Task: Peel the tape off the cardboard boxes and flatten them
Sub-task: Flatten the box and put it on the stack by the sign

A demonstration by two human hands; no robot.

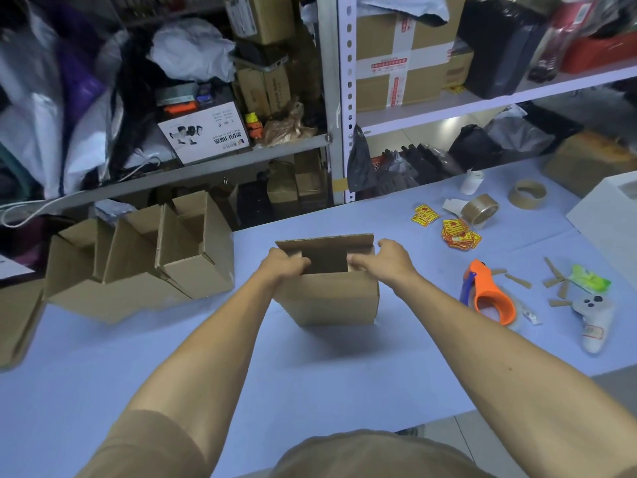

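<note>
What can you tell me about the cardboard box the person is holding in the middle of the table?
The cardboard box is plain brown corrugated card, standing upright on the blue table, top open, far flap raised. The left hand and right hand grip its top edges, fingers curled inside. No tape shows on its near face.

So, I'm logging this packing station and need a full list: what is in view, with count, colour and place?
cardboard box: one, brown, upright at table centre, top open, held by both hands
open boxes: a cluster, brown, table's left edge
tape dispenser: one, orange, right of the held box
tape roll: one, brown, far right of table
empty tape core: one, brown, beyond the roll
stickers: a scatter, yellow and red, near the roll
controller: one, white, right edge
table: one, pale blue
shelves: grey metal, behind, full of boxes and bags
left hand: grips the box's left rim
right hand: grips the right rim
</note>
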